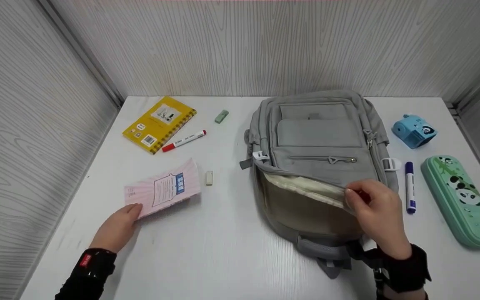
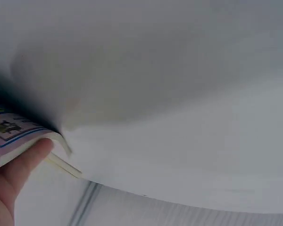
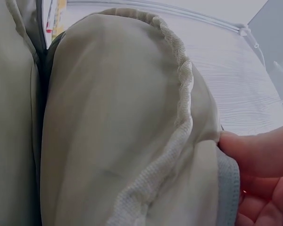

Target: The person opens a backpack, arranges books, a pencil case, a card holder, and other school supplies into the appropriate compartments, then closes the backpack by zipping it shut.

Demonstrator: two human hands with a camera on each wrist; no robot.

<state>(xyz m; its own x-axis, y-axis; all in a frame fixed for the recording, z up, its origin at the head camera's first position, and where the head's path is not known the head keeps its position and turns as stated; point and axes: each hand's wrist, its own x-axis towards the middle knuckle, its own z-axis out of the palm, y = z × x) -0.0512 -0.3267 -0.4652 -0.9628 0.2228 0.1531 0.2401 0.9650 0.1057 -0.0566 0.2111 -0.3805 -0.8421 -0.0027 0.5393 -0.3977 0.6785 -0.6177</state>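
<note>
Our left hand [image 1: 117, 227] pinched a pink booklet [image 1: 163, 189] over the left tabletop [image 1: 206, 250]. Our right hand [image 1: 379, 214] gripped the raised flap [image 1: 317, 176] of a gray backpack [image 1: 319, 133].

Backpack [image 1: 319, 133] on table [image 1: 223, 258], right of centre, right hand [image 1: 377, 212] at its flap [image 1: 306, 177]. Left of backpack: near eraser [image 1: 209, 178], then booklet [image 1: 167, 190] in left hand [image 1: 117, 227]. Behind those: far eraser [image 1: 221, 116], notebook [image 1: 152, 131] further left, first marker [image 1: 184, 141] between notebook and near eraser. Right of backpack: second marker [image 1: 410, 187] just beside it, then pencil case [image 1: 461, 204] (outermost on that side); sharpener [image 1: 413, 131] behind both.
</note>
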